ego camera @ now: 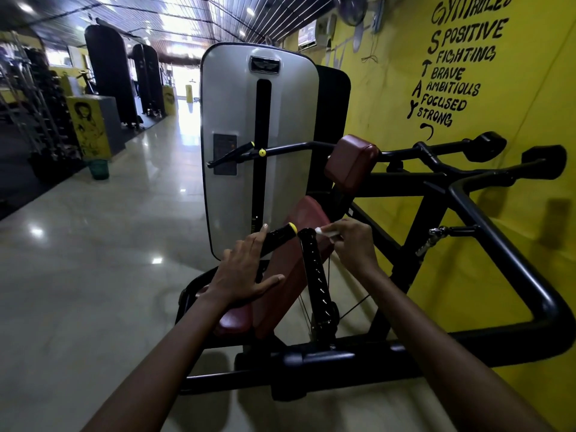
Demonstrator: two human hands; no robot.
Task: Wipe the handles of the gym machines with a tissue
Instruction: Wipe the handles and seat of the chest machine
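A black gym machine stands against a yellow wall, with a shiny black upright handle (316, 272) in the middle of the view. My right hand (353, 244) pinches a small white tissue (327, 232) held at the top end of that handle. A second black handle with a yellow end cap (279, 236) angles up to the left. My left hand (243, 272) lies on it with fingers spread, not closed around it. Farther back, another black handle with a yellow knob (246, 150) crosses the grey weight-stack cover (237, 120).
Maroon pads (352, 163) and a maroon seat (307, 213) sit within the black frame (486, 226). The yellow wall with painted lettering (461, 70) closes the right side. A glossy tiled floor (103, 244) stretches left, with a green bin (99, 169) and racks beyond.
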